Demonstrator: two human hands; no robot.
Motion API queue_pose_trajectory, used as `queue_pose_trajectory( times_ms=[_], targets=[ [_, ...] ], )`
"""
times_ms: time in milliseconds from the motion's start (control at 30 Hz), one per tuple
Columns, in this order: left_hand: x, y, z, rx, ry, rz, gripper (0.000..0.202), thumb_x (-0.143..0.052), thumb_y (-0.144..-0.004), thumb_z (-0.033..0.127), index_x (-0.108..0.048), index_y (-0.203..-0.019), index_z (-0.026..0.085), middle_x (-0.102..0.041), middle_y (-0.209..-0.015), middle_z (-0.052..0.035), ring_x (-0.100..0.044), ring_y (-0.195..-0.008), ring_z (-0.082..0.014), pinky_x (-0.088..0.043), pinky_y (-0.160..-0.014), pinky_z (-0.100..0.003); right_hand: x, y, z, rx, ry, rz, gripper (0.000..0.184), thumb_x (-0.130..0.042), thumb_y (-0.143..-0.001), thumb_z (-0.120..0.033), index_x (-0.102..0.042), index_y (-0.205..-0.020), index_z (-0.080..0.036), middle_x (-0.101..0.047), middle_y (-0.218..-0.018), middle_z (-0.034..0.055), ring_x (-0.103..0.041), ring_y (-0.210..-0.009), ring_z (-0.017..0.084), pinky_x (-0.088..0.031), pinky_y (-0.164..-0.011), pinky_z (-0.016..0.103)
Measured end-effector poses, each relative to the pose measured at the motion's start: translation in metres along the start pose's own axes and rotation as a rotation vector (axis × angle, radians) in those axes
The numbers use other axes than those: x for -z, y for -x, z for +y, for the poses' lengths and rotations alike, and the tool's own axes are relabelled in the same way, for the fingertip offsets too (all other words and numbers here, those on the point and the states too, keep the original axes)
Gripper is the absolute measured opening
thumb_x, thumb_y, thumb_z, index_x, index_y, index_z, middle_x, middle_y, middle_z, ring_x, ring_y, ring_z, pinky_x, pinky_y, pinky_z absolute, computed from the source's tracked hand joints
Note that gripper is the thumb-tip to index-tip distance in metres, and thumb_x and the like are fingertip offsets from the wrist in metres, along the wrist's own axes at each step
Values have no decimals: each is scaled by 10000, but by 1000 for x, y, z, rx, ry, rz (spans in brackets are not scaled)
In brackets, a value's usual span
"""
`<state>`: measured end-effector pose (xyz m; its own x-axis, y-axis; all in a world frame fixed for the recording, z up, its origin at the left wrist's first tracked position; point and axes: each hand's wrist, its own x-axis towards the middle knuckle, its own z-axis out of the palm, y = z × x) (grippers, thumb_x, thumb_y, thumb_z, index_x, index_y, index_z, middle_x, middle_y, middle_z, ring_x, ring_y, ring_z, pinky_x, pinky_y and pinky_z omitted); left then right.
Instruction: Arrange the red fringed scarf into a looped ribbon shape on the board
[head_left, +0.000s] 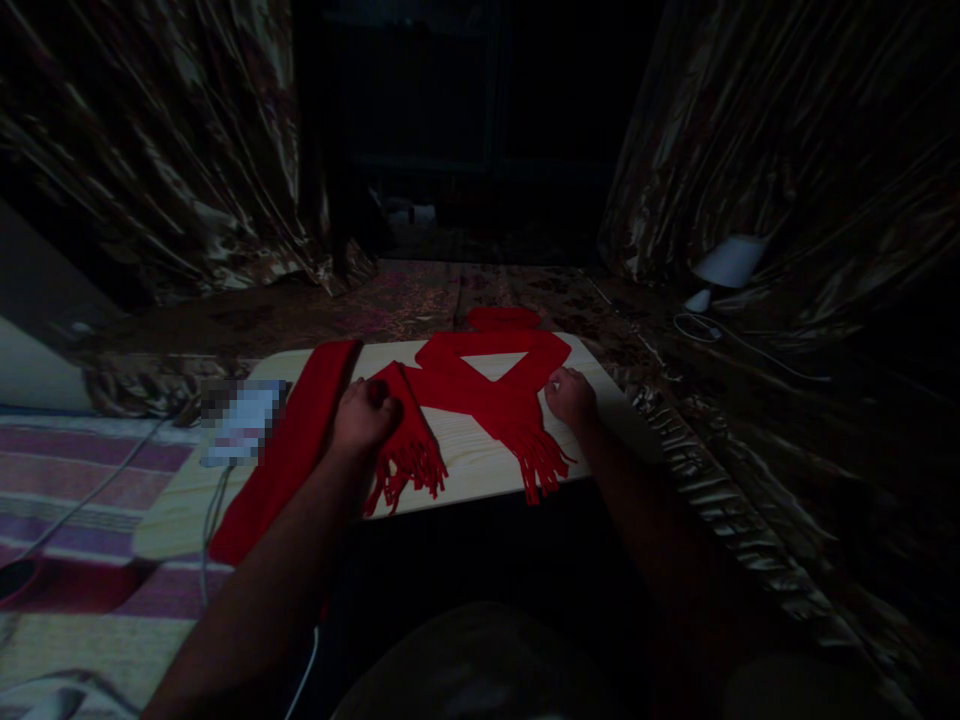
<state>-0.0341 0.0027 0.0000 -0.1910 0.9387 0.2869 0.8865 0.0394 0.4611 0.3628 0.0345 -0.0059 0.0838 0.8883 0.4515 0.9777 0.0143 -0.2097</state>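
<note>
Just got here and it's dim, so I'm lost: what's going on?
A person has a red fringed scarf laid out on a pale table. The left hand is over its left fringed part, beside a long red strip; the right hand is curled near the scarf's right edge. Whether either grips it is unclear.

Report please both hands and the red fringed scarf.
Left hand, right hand curled at scarf; hold unclear. Scarf crossed in loop on pale wooden table. Long red cloth strip beside left hand.
</note>
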Motion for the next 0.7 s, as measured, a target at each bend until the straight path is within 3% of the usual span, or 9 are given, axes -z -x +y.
queue_pose_trajectory(
  times_ms=[367,700],
  targets=[
    [-4,-2,-1,-31,-17,19,402,-593,-843,358,-643,-1176,138,-663,-1198,-160,-595,-1187,-302,-456,-1051,-403,-4,-1,3,26,-5,29,139,-529,-878,-197,-664,-903,-173,-685,-924,102,-566,-883,224,-361,-747,305],
    [-1,4,6,26,23,57,421,-592,-848,303,-620,-1234,138,-612,-1364,-173,-572,-1271,-275,-429,-1090,-363,-13,-7,12,49,-77,58,140,-548,-850,-241,-671,-822,-180,-682,-846,88,-559,-780,208,-333,-665,300]
  ],
)
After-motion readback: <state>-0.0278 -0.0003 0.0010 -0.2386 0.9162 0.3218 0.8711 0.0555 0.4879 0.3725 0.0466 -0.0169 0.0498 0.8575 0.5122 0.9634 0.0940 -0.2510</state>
